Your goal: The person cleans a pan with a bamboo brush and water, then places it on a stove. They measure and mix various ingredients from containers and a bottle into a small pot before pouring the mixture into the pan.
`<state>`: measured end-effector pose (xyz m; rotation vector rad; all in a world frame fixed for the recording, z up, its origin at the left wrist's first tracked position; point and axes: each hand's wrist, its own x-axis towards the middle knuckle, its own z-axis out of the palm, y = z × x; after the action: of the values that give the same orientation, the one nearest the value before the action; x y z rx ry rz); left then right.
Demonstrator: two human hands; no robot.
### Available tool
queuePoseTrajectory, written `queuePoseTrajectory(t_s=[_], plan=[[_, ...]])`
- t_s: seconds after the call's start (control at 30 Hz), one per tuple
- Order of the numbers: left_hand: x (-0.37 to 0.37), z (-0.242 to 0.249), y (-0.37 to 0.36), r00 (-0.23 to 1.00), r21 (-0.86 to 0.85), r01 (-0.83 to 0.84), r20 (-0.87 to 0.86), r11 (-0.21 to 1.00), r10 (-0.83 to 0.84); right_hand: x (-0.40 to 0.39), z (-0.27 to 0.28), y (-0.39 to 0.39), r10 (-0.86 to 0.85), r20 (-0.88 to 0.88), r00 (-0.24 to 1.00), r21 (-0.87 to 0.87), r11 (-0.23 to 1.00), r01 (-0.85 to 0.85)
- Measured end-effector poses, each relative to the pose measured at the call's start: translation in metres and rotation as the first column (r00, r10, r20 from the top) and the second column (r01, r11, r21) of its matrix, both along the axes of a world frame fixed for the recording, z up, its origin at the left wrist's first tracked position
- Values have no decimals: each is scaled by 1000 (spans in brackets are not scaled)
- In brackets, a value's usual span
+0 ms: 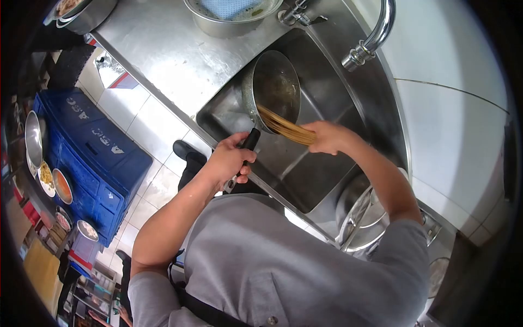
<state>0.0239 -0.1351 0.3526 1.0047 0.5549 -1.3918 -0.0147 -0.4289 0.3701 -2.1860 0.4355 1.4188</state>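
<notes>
Left hand: the left hand (229,158) is wrapped tight around the black handle (248,144) of a saucepan (272,90), fingers curled under, thumb over the top.
Right hand: the right hand (325,136) is closed in a fist around one end of a bundle of thin tan sticks (283,126).
Saucepan: round, grey metal, with a dull, streaked brownish inside; it is tipped steeply on its side so the open mouth faces the camera, and it is held over the sink (327,180), toward the sink's far left corner.
Stick bundle: pale straw colour, fanned slightly; its free end reaches over the lower rim into the pan and touches the inner wall near the handle joint.
Sink: a deep stainless basin sunk into the steel worktop (163,54); its walls look wet and shiny.
Tap: a curved chrome tap (376,32) arches over the sink's far right edge, well apart from the pan.
Bowl: a metal bowl (218,24) holding a blue cloth (229,7) sits on the worktop at the far edge, just behind the sink.
Floor: a blue crate (92,158) stands on white tiles left of the worktop.
</notes>
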Motion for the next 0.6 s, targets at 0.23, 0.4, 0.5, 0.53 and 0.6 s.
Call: queuePoseTrajectory(t_s=[0.23, 0.4, 0.5, 0.53, 0.6], plan=[[1, 0, 1, 1000, -8, -7, -12, 1000, 7, 23, -56, -24, 397, 330, 856, -462, 859, -221], [-1, -4, -1, 999, 1, 22, 23, 1000, -22, 17, -48, -30, 498, 380, 779, -627, 758, -179], [-1, -5, 0, 1000, -11, 23, 21, 1000, -23, 1, -52, -30, 514, 127, 849, -651, 689, -320], [-3, -5, 0, 1000, -16, 26, 18, 1000, -26, -9, -46, -24, 513, 38, 857, -577, 712, -401], [-3, -7, 1, 999, -18, 9, 32, 1000, -9, -10, -26, -12, 516, -51, 855, -497, 730, -470]])
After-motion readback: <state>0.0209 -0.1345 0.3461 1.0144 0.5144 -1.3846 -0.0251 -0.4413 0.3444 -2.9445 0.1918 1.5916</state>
